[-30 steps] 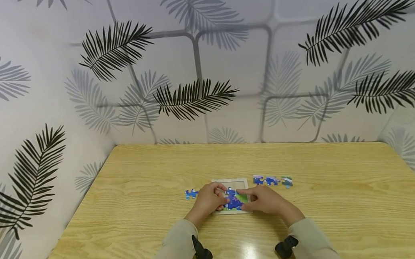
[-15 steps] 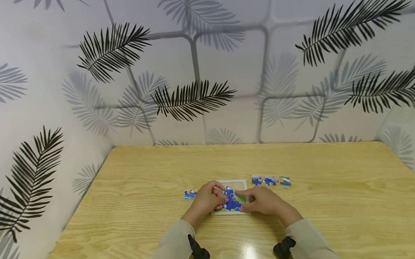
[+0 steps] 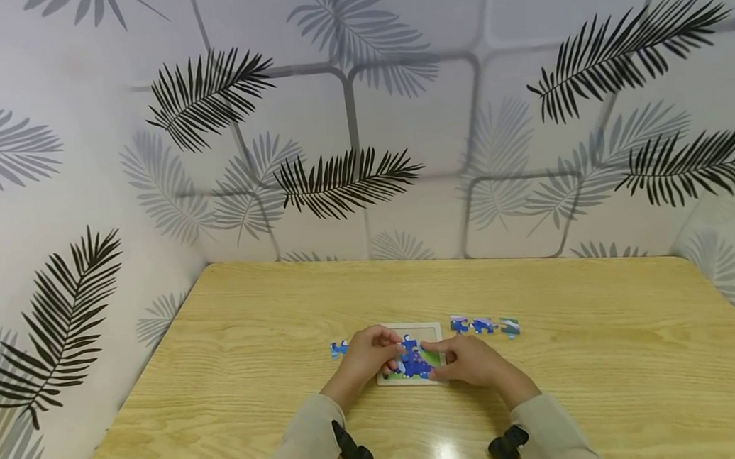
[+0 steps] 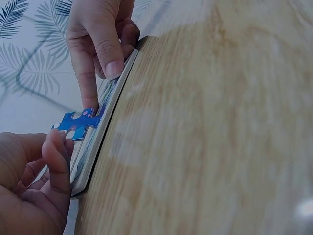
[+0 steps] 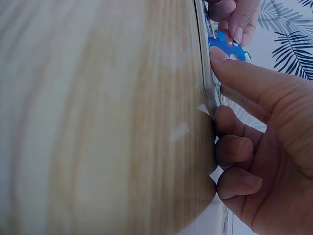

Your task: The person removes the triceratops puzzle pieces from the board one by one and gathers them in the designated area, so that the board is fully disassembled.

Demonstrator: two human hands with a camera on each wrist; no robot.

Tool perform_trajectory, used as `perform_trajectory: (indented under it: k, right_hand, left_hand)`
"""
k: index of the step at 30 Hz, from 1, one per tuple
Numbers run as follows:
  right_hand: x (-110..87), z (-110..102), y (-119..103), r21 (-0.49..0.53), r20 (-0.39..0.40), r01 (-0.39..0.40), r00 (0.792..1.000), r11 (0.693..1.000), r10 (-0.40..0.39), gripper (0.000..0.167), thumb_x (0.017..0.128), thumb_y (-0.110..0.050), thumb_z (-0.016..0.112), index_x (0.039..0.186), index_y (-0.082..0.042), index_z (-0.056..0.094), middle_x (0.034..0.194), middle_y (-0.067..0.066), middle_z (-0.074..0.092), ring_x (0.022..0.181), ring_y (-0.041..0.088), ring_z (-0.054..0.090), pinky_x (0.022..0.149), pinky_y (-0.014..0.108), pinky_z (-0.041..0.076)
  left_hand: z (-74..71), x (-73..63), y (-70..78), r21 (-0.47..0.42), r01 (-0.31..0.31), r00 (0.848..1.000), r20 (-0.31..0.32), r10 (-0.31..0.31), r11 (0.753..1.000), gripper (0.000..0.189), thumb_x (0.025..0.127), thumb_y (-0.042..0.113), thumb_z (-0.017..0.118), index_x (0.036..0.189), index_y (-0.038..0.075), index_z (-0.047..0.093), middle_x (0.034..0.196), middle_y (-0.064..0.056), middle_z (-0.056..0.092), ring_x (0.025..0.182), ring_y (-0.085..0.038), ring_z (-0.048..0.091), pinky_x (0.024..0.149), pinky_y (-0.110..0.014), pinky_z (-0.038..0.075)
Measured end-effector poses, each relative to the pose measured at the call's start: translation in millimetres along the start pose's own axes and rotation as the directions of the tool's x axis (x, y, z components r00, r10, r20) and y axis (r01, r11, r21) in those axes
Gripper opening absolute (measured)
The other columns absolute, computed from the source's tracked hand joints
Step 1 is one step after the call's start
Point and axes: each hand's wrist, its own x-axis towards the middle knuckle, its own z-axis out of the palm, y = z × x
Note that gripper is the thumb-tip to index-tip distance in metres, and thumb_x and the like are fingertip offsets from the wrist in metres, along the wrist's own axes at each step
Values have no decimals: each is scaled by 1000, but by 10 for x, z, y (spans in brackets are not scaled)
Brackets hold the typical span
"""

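You're hardly moving, with your left fingers (image 4: 56,159) pinching a tipped-up blue piece (image 4: 76,126) over the nine o'clock half of the white frame (image 3: 415,326) and your right fingers (image 4: 86,78) staying wide at three, so it's likely not sitting flat yet.

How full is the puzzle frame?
Partly filled: puzzle pieces cover much of the near part of the frame, while bare backing shows along its far side.
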Motion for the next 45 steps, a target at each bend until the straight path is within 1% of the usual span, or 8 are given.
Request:
perform_trajectory:
  k: [6,12,16,20,26,31,35,45]
  right_hand:
    - [3,4,2,-2,-3,4,1000,1000,-4,53,83,-25,73,131,-9,57,59,-3,42,51,9,31,49,21,27]
    - [-3,2,-5,-6,-6,2,1000,1000,-2,54,83,-25,73,132,-9,56,60,-3,41,52,9,29,49,21,26]
    - [-12,-2,-8,-2,-2,6,1000,1000,-6,54,83,-25,73,132,-9,55,60,-4,40,52,9,29,50,21,25]
    - [-22,-12,-7,6,-1,5,1000,1000,-5,55,83,-25,73,132,-9,55,61,-3,41,53,9,29,49,21,26]
    - [-22,-9,-2,3,-5,8,1000,1000,-8,54,83,-25,73,132,-9,56,61,-4,41,52,8,30,49,21,26]
    - [-14,2,2,-3,-2,21,1000,1000,-21,55,83,-26,73,132,-9,55,60,-4,41,51,8,29,49,20,26]
    - [-13,7,11,6,13,27,1000,1000,-27,55,84,-26,72,134,-8,54,61,-3,44,51,8,29,49,21,26]
    - [-20,-3,13,11,20,28,999,1000,-29,56,85,-26,71,134,-8,53,61,-3,45,50,8,30,49,21,27]
  left_hand:
    - [-88,17,-26,-48,35,998,-47,-37,998,11,85,9,70,93,4,67,72,0,60,52,-8,46,46,-18,39]
    - [-315,0,-10,-54,45,993,-106,-51,998,7,85,8,70,91,6,69,75,0,60,54,-8,42,47,-19,35]
    - [-463,-28,13,-7,41,986,-159,-41,999,9,85,9,69,93,5,69,77,-1,63,55,-9,43,49,-20,37]
    - [-556,-35,16,58,40,979,-203,-27,998,9,84,9,70,92,4,70,77,-1,63,55,-10,44,51,-22,39]
    - [-588,-25,4,128,39,975,-221,-9,991,6,83,7,71,88,3,70,73,0,62,55,-10,44,50,-23,39]
    - [-571,-26,10,210,57,972,-236,-6,976,4,84,7,71,87,5,71,75,-2,63,59,-11,48,52,-23,42]
    - [-558,-26,3,256,44,970,-243,21,966,4,84,6,70,86,3,70,76,-3,64,63,-12,54,53,-23,43]
    - [-556,-24,-4,288,13,962,-265,66,958,5,82,3,70,87,2,71,77,-4,62,65,-12,52,56,-24,43]
